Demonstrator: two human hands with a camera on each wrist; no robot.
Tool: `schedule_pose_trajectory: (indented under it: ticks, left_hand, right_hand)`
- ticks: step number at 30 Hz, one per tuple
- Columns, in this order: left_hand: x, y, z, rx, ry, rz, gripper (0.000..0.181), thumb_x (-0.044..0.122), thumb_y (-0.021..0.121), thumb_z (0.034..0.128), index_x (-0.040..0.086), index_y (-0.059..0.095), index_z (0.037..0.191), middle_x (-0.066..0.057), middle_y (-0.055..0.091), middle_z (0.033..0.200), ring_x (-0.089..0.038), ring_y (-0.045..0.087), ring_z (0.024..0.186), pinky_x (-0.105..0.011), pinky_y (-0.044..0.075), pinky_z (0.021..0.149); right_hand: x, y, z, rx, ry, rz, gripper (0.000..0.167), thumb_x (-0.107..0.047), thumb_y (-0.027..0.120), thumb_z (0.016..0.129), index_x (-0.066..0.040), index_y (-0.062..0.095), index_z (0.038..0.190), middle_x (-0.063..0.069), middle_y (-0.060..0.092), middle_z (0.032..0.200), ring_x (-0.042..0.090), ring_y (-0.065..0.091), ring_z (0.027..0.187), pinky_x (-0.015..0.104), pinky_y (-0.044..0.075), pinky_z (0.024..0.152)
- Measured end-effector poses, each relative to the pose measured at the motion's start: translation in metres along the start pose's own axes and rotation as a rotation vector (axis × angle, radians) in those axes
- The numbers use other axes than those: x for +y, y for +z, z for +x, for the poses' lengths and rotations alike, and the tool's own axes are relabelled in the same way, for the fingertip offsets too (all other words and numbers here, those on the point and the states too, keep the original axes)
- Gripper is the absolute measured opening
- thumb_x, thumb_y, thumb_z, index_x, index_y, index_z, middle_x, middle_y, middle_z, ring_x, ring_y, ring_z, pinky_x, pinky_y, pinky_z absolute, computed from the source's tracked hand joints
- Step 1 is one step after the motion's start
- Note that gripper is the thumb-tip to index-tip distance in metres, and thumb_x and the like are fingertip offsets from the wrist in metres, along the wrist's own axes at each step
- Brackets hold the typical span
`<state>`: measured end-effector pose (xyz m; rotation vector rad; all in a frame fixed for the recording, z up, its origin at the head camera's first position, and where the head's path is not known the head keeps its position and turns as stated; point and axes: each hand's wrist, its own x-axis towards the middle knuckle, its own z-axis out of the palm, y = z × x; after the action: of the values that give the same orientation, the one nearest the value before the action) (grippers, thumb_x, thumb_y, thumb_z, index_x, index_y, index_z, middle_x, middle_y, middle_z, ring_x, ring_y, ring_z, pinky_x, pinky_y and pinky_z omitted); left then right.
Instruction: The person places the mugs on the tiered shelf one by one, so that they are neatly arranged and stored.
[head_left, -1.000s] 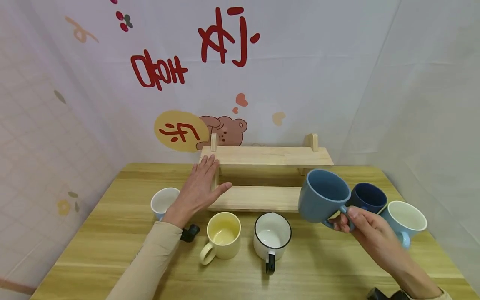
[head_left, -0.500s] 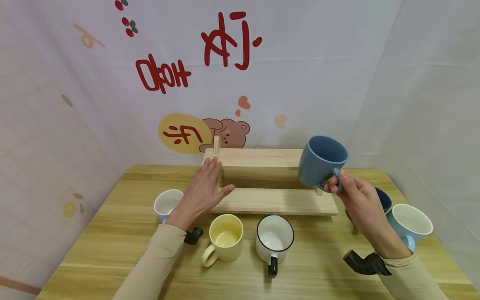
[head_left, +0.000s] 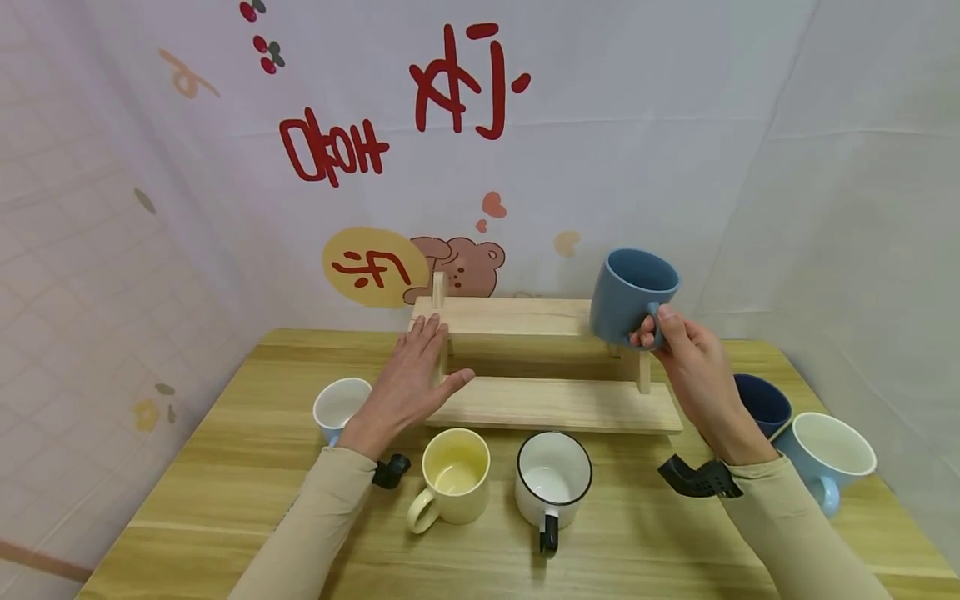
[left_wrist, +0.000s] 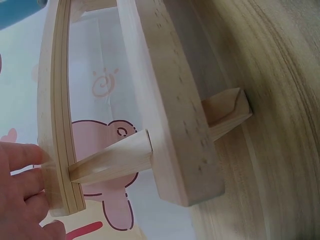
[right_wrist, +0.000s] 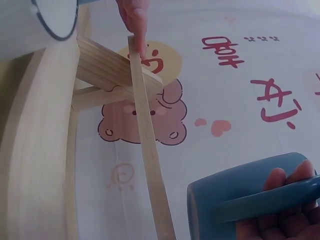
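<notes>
My right hand [head_left: 693,367] grips a grey-blue mug [head_left: 630,293] by its handle. The mug is upright at the right end of the wooden rack's upper shelf [head_left: 525,317]; in the right wrist view a gap separates its base [right_wrist: 194,212] from the shelf board [right_wrist: 150,145]. On the left, my left hand [head_left: 405,383] rests with extended fingers on the upper shelf's left end, and the left wrist view has those fingers [left_wrist: 22,157] against the board [left_wrist: 55,125]. The lower shelf [head_left: 555,404] carries nothing visible.
Before the rack stand a yellow mug [head_left: 452,479] and a white black-rimmed mug [head_left: 553,479]. A white-and-blue mug [head_left: 339,404] is partly behind my left hand. At right are a navy mug [head_left: 763,402] and a light blue mug [head_left: 832,450]. A printed cloth [head_left: 637,150] hangs behind.
My right hand has raised the grey-blue mug from in front of the lower shelf to upper-shelf height, and slightly left. My left hand stays on the rack.
</notes>
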<state>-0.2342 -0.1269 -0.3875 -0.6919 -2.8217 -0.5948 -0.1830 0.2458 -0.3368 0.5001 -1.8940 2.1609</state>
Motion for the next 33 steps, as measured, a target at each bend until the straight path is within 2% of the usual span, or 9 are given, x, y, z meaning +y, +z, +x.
schedule_pose_trajectory:
  ticks: [5, 17, 33]
  left_hand:
    - [0.001, 0.000, -0.001, -0.003, -0.001, 0.001, 0.089, 0.061, 0.052, 0.1015, -0.003, 0.031, 0.160, -0.017, 0.018, 0.171, -0.034, 0.007, 0.159, -0.052, 0.010, 0.128]
    - [0.000, 0.001, 0.002, -0.003, 0.001, -0.005, 0.089, 0.061, 0.052, 0.1012, -0.002, 0.031, 0.160, -0.015, 0.018, 0.171, -0.033, 0.006, 0.159, -0.052, 0.008, 0.128]
    - [-0.002, 0.000, 0.000, 0.012, 0.013, -0.024, 0.088, 0.061, 0.052, 0.1014, -0.002, 0.032, 0.160, -0.014, 0.019, 0.171, -0.031, 0.007, 0.159, -0.053, 0.011, 0.127]
  right_hand:
    - [0.005, -0.001, 0.012, 0.017, 0.002, -0.006, 0.034, -0.028, 0.048, 0.111, 0.001, 0.058, 0.096, 0.003, 0.056, 0.090, 0.017, 0.061, 0.093, 0.023, 0.052, 0.093]
    - [0.011, -0.004, 0.031, 0.049, 0.031, -0.053, 0.041, -0.033, 0.051, 0.110, 0.006, 0.059, 0.099, 0.004, 0.056, 0.093, 0.015, 0.062, 0.091, 0.021, 0.053, 0.092]
    - [0.020, -0.006, 0.039, 0.042, 0.054, -0.120, 0.042, -0.036, 0.053, 0.109, 0.004, 0.059, 0.096, 0.002, 0.060, 0.091, 0.015, 0.064, 0.093, 0.020, 0.052, 0.092]
